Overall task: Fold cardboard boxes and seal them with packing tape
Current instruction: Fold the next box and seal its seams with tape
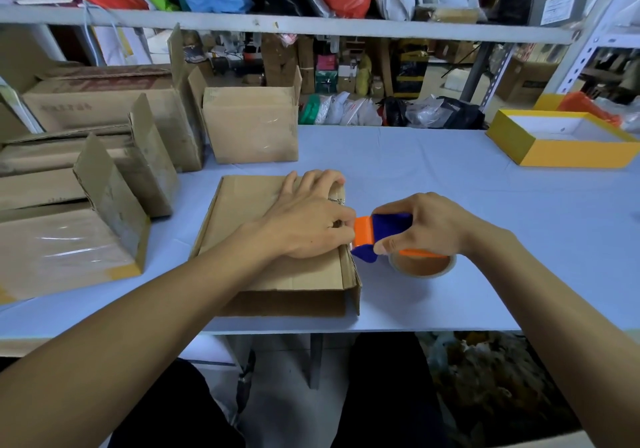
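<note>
Brown cardboard, pale blue worktop

The cardboard box is plain brown; the tape dispenser is orange and dark blue; the tray is yellow outside, white inside.

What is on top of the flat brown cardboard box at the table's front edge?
The left hand presses on the flat brown cardboard box. The cardboard beneath that hand is covered, so any tape there cannot be seen.

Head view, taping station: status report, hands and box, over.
Left hand pressing flaps down on the cardboard box. Right hand holding the tape dispenser at the box's right edge. Nothing in the way.
</note>
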